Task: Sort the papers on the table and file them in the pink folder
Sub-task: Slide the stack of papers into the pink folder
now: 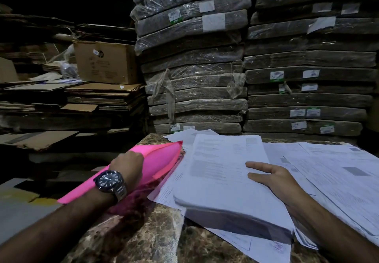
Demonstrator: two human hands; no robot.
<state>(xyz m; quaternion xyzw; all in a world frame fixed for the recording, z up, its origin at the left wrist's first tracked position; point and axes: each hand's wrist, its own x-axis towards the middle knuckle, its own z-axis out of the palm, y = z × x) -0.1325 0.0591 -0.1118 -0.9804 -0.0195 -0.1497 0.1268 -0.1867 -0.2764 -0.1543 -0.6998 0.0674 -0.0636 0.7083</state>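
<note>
Roughly midway at best: the left hand (127,163) grips the pink folder (162,158) by its near edge, fingers curled out of sight behind it. It holds the folder tilted and gaping at the left edge of the table (143,232), with no sheet visible inside. The right hand (274,178) lies flat with fingers straight on a gathered stack of papers (221,172) just beside the folder mouth, gripping nothing; loose sheets (332,170) fan out right of the stack and under it, so more gathering and the actual filing look left to do.
</note>
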